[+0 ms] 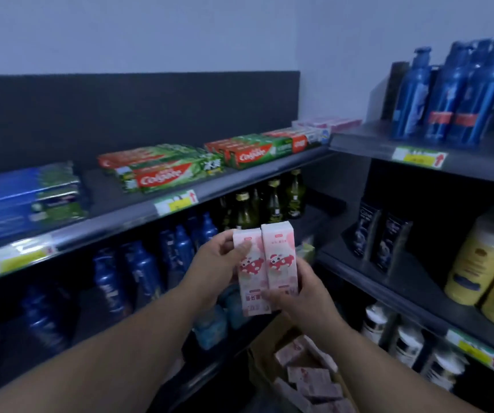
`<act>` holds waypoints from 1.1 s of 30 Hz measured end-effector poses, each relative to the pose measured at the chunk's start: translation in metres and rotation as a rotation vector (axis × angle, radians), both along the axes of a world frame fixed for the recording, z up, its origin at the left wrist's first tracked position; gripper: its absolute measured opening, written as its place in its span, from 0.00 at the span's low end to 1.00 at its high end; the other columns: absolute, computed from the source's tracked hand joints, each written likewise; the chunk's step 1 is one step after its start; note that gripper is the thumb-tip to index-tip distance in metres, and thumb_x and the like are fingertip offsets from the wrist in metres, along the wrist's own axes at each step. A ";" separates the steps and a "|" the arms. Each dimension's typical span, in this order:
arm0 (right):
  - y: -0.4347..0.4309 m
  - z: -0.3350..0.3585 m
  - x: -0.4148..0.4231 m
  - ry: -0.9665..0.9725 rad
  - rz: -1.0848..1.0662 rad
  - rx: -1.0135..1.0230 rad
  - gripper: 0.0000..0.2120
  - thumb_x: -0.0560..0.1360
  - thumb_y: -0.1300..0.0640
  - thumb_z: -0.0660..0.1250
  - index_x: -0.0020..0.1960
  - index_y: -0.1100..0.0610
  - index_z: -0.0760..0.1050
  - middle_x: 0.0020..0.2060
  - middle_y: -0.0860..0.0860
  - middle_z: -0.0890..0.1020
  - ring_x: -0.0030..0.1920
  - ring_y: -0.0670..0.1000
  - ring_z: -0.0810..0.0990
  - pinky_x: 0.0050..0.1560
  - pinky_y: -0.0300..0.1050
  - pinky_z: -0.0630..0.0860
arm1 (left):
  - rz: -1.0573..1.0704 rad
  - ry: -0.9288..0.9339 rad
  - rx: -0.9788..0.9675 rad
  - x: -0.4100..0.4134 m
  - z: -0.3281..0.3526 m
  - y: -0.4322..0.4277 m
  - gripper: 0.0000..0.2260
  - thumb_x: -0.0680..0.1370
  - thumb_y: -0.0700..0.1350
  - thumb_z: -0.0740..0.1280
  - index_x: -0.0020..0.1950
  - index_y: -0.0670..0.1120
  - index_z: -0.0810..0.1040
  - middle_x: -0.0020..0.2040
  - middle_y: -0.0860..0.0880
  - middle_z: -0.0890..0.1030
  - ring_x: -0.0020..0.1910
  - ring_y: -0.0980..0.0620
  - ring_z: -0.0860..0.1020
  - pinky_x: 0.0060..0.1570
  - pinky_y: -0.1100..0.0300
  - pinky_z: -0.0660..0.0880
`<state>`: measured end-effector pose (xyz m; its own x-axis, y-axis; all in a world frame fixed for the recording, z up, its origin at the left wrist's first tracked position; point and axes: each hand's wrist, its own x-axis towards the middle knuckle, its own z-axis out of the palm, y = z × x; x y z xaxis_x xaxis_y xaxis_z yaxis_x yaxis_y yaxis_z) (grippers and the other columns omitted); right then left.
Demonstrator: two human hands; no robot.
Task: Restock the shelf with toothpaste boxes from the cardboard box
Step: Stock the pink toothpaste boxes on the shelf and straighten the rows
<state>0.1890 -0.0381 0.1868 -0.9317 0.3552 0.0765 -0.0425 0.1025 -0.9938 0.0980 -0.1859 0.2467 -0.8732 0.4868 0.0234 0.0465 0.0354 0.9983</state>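
Restock in progress: a person carries two pink toothpaste boxes (278,242), upright and side by side, at six o'clock below the top shelf (102,195). The left hand (219,263) grips the left box, thumb across its face. The right hand (299,296) clasps the pair's lower end, fingers curled round the side. The cardboard box (262,357), at five o'clock, holds more. Matching pink stock (329,123) lies at one o'clock beyond the Colgate boxes (165,172); the next move likely calls for lifting the pair there
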 end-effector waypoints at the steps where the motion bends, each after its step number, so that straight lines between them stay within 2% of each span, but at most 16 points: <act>1: -0.012 0.006 -0.002 0.018 0.040 0.002 0.28 0.68 0.64 0.77 0.64 0.50 0.72 0.51 0.51 0.85 0.51 0.51 0.84 0.50 0.52 0.82 | 0.023 0.020 -0.007 0.001 0.008 -0.016 0.13 0.80 0.44 0.64 0.64 0.47 0.75 0.51 0.46 0.84 0.49 0.47 0.83 0.52 0.47 0.80; 4: -0.051 0.028 -0.006 0.063 0.154 0.005 0.26 0.70 0.63 0.76 0.64 0.50 0.72 0.52 0.51 0.85 0.52 0.51 0.84 0.45 0.45 0.82 | 0.084 0.048 -0.030 0.004 0.027 -0.064 0.14 0.81 0.45 0.64 0.66 0.49 0.74 0.51 0.49 0.85 0.50 0.45 0.83 0.55 0.42 0.77; 6: -0.080 0.042 -0.011 0.087 0.209 0.004 0.26 0.70 0.63 0.76 0.63 0.49 0.72 0.51 0.50 0.85 0.50 0.49 0.84 0.42 0.42 0.81 | 0.120 0.040 -0.021 0.006 0.038 -0.097 0.14 0.81 0.44 0.63 0.67 0.49 0.73 0.51 0.49 0.85 0.50 0.44 0.83 0.53 0.42 0.77; 8: -0.113 0.053 -0.016 0.094 0.264 -0.003 0.27 0.69 0.63 0.76 0.64 0.48 0.72 0.51 0.49 0.85 0.50 0.49 0.84 0.44 0.45 0.82 | 0.163 0.038 -0.002 0.008 0.047 -0.133 0.15 0.81 0.42 0.63 0.68 0.47 0.73 0.52 0.49 0.84 0.48 0.48 0.83 0.49 0.47 0.80; 10: -0.151 0.059 -0.022 0.085 0.318 0.018 0.28 0.69 0.62 0.77 0.64 0.48 0.71 0.51 0.48 0.85 0.51 0.50 0.84 0.48 0.50 0.82 | 0.224 0.055 0.006 0.011 0.056 -0.174 0.15 0.80 0.42 0.64 0.68 0.47 0.73 0.52 0.51 0.84 0.48 0.49 0.83 0.51 0.47 0.79; 13: -0.213 0.070 -0.027 0.071 0.388 0.047 0.28 0.70 0.63 0.76 0.65 0.49 0.70 0.50 0.48 0.85 0.50 0.47 0.84 0.44 0.43 0.81 | 0.313 0.082 0.043 0.020 0.070 -0.243 0.14 0.80 0.41 0.64 0.66 0.47 0.73 0.50 0.51 0.83 0.50 0.49 0.82 0.56 0.42 0.77; 17: -0.300 0.095 -0.034 0.022 0.398 0.135 0.27 0.69 0.58 0.77 0.63 0.45 0.69 0.50 0.45 0.83 0.48 0.45 0.83 0.42 0.40 0.80 | 0.455 0.143 0.109 0.035 0.092 -0.338 0.13 0.80 0.39 0.63 0.65 0.46 0.70 0.51 0.49 0.81 0.45 0.51 0.82 0.46 0.51 0.79; 20: -0.357 0.121 -0.045 0.033 0.316 0.248 0.23 0.67 0.53 0.79 0.57 0.50 0.73 0.47 0.48 0.83 0.44 0.47 0.82 0.41 0.42 0.77 | 0.586 0.178 0.143 0.045 0.108 -0.406 0.17 0.80 0.36 0.63 0.65 0.51 0.66 0.50 0.50 0.78 0.42 0.52 0.81 0.41 0.55 0.80; 22: -0.391 0.139 -0.051 0.083 0.250 0.191 0.17 0.67 0.54 0.79 0.52 0.53 0.76 0.45 0.50 0.84 0.42 0.48 0.82 0.43 0.45 0.77 | 0.673 0.207 0.145 0.049 0.116 -0.448 0.19 0.79 0.35 0.63 0.64 0.54 0.67 0.48 0.49 0.76 0.41 0.50 0.82 0.41 0.55 0.81; 24: -0.419 0.155 -0.055 0.127 0.237 0.027 0.12 0.69 0.57 0.77 0.51 0.56 0.78 0.46 0.50 0.85 0.44 0.48 0.83 0.47 0.46 0.79 | 0.732 0.239 0.146 0.053 0.122 -0.484 0.17 0.78 0.35 0.63 0.64 0.51 0.70 0.48 0.47 0.77 0.44 0.48 0.83 0.45 0.50 0.82; 27: -0.453 0.172 -0.058 0.141 0.287 -0.154 0.09 0.72 0.58 0.75 0.52 0.57 0.80 0.46 0.50 0.86 0.43 0.47 0.84 0.44 0.45 0.79 | 0.794 0.255 0.198 0.059 0.126 -0.528 0.15 0.78 0.36 0.62 0.62 0.51 0.72 0.48 0.48 0.78 0.48 0.49 0.82 0.50 0.48 0.81; 30: -0.482 0.182 -0.063 0.147 0.290 -0.187 0.08 0.73 0.57 0.74 0.51 0.56 0.80 0.44 0.50 0.86 0.41 0.46 0.83 0.45 0.46 0.81 | 0.854 0.276 0.250 0.060 0.128 -0.559 0.14 0.79 0.37 0.63 0.62 0.50 0.71 0.51 0.47 0.80 0.47 0.51 0.81 0.49 0.48 0.81; 33: -0.503 0.189 -0.073 0.158 0.270 -0.179 0.10 0.72 0.53 0.74 0.51 0.55 0.80 0.44 0.50 0.85 0.43 0.49 0.83 0.40 0.44 0.80 | 0.950 0.323 0.254 0.055 0.132 -0.584 0.18 0.79 0.40 0.63 0.68 0.51 0.68 0.55 0.48 0.79 0.51 0.52 0.80 0.49 0.50 0.81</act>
